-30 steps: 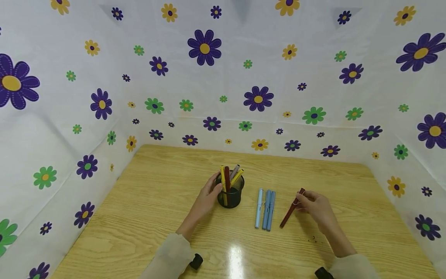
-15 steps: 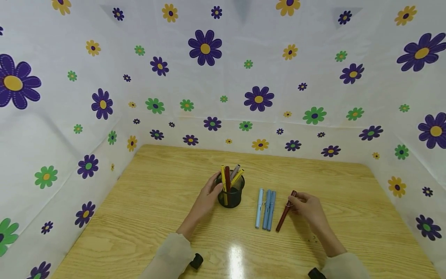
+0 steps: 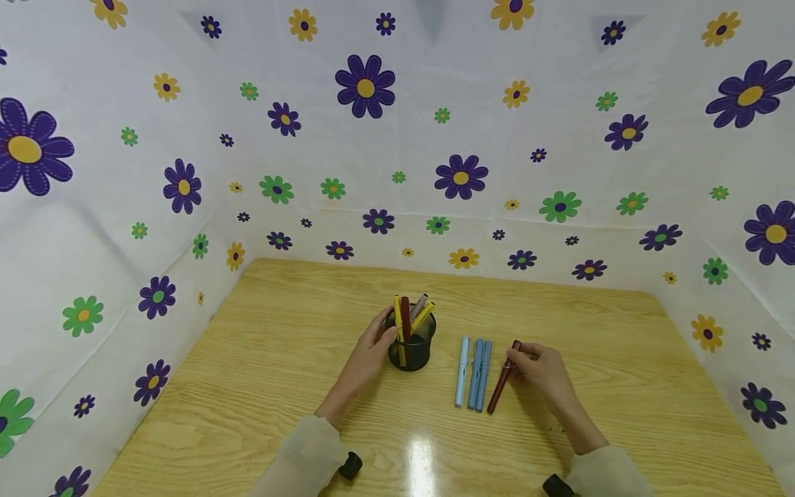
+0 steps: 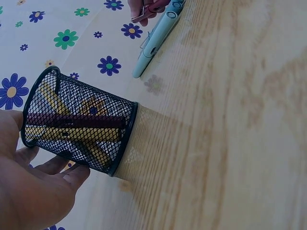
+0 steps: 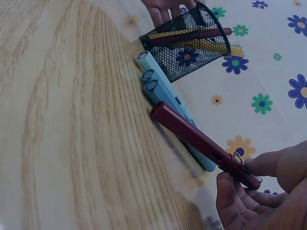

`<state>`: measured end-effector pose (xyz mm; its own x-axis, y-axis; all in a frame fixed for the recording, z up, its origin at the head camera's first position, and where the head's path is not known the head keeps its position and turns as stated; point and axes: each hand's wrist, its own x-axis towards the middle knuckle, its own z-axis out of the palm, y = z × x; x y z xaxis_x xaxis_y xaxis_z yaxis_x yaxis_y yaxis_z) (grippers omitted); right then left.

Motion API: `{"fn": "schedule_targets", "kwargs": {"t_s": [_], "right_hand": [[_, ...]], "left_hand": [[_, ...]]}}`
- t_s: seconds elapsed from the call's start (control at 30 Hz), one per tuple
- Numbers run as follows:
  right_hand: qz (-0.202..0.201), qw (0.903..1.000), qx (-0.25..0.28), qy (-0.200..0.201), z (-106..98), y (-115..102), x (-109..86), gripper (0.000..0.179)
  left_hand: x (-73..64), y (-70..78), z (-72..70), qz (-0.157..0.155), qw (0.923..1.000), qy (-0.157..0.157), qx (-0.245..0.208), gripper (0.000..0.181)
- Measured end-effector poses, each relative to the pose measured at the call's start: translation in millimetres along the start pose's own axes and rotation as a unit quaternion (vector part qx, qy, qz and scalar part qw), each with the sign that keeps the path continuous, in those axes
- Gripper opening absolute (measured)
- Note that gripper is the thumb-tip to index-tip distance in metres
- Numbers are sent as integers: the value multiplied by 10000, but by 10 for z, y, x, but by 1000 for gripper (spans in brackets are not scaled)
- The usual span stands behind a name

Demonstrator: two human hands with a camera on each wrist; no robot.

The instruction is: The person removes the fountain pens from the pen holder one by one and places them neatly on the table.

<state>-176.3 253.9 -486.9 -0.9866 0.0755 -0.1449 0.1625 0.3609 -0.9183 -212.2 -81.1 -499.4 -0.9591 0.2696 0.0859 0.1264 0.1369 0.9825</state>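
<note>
My left hand [image 3: 370, 348] holds the left side of a black mesh pen cup [image 3: 413, 355]. In the left wrist view its fingers [image 4: 76, 176] lie along the mesh cup wall. Yellow pens [image 3: 424, 317], a dark red pen [image 3: 406, 319] and a grey pen [image 3: 419, 304] stand in the cup. Between thumb and fingers, my right hand [image 3: 544, 371] pinches another dark red pen [image 5: 192, 136] near its clip end. This pen slants just right of two blue pens [image 3: 479, 376], beside a light blue pen [image 3: 462, 373]. Its lower end is at or near the table.
The cup and the row of pens stand on a wood-grain table [image 3: 279, 414]. A white cloth [image 3: 410, 138] printed with flowers forms walls at the back and both sides. Small dark specks [image 3: 557, 429] lie near the right forearm.
My right hand has moved left with the dark red pen, bringing it close beside the blue pens. My left hand and the pen cup have stayed in place.
</note>
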Motion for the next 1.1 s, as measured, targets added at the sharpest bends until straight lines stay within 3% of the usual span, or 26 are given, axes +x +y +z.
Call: {"fn": "schedule_targets", "kwargs": {"t_s": [0.63,1.1], "right_hand": [[76,9989,-449,72,64,-39,36,46],[91,9990,-435,-7,119,-98,32,47]], "left_hand": [[-2,-17,-4,29,10000,17,-48,61],[-3,7,7,5,9999,48,-113,57]]}}
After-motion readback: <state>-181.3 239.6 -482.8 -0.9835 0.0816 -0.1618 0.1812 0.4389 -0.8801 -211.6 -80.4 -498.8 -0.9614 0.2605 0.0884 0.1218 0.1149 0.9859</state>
